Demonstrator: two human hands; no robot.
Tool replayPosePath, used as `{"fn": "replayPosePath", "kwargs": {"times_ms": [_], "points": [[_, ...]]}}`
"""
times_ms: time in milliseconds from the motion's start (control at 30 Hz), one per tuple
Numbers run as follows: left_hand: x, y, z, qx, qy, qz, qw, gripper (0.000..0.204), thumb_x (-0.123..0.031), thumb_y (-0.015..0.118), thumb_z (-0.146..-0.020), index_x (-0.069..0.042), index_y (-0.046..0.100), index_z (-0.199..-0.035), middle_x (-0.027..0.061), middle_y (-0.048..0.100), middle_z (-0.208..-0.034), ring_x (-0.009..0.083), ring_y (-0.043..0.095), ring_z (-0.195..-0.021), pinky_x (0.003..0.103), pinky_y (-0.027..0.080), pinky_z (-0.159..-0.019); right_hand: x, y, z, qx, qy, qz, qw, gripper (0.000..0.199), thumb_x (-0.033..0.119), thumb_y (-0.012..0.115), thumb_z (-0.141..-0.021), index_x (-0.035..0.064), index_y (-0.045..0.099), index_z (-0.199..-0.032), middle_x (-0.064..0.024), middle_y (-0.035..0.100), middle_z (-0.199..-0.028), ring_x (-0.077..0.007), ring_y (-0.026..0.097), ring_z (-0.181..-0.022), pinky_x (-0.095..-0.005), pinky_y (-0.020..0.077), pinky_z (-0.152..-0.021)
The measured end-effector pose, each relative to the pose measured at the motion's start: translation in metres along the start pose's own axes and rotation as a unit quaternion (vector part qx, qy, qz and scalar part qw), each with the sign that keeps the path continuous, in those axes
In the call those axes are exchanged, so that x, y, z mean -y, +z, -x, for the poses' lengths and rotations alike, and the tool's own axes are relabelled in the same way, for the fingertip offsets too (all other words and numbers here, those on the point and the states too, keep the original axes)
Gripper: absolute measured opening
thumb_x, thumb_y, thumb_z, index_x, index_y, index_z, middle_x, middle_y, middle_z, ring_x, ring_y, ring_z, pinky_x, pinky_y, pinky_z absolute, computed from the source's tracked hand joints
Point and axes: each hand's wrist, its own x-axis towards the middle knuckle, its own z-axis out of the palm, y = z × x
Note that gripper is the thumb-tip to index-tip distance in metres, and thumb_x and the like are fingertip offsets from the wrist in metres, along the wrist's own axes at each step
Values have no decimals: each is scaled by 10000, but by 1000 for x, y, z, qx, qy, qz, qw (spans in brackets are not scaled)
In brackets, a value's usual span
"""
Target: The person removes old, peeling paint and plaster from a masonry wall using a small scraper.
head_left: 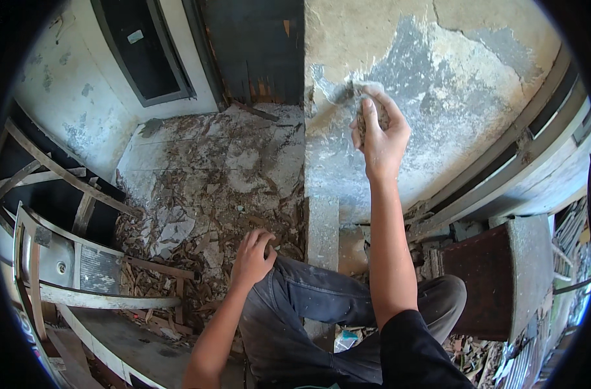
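My right hand (pixel 380 133) is raised against a flaking plastered wall (pixel 451 84) and is shut on a small scraper (pixel 368 97) whose blade end touches the grey patch of the wall. My left hand (pixel 253 256) rests on my left knee, on dark grey trousers (pixel 308 305), fingers loosely curled and holding nothing. The wall shows bare grey cement where pale paint has come off.
Wood chips and paint flakes litter the tiled floor (pixel 205 188) on the left. A dark door frame (pixel 256 45) stands at top centre. A curved wooden chair frame (pixel 81 285) is at lower left, a rusty brown box (pixel 490 279) at right.
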Motion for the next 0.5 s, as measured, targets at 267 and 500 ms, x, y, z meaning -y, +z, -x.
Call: {"fn": "replayPosePath", "kwargs": {"times_ms": [267,500], "points": [[-2,4,3,7,-7,-22,1000,269,-112,654,-854,-86,628,-1120,100,557,-1187,318,555,-1150,454,483,-962,-13,6,-1,11,-30,-38,999,225,86,587,-1003,-30,639,-1189,-26,609,-700,-61,499,-478,-219,340,-395],[-4,-1,1,-2,0,-30,1000,265,-118,648,-860,-81,622,-1121,111,558,-1188,325,560,-1136,458,492,-942,-13,9,3,4,-44,43,998,214,63,565,-1007,-56,635,-1169,-17,605,-719,-54,492,-487,-230,352,-404]]}}
